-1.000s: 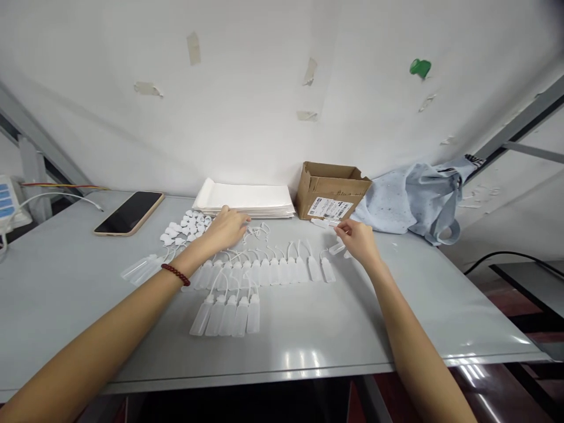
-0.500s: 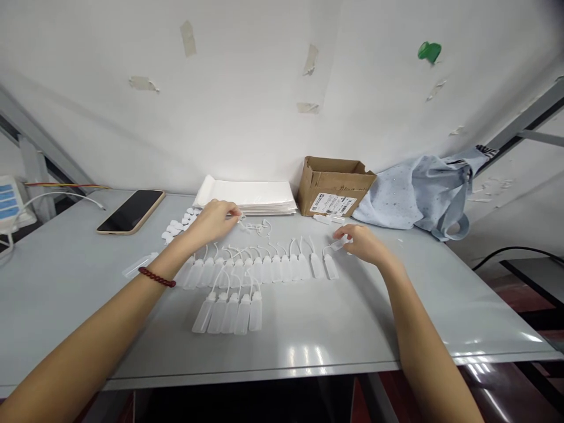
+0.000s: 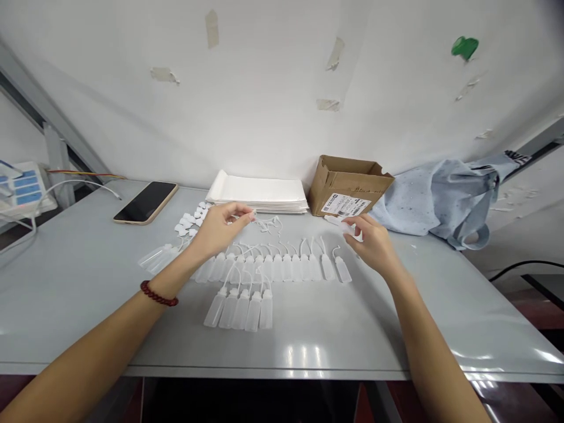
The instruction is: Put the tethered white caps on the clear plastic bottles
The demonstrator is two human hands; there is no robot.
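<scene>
Grey workbench against a taped white wall. Along the back edge: a stack of white paper, an open cardboard box and a pale blue cloth bag. A phone lies back left. White plastic bottles lie in two tidy rows mid-bench, apparently spaced to keep their thin looped nozzles apart. Small white plastic pieces are heaped to their left. The left hand hovers above the rows, fingertips pinched closed on something too small to identify. The right hand curls its fingers around a loose bottle, held near the box.
</scene>
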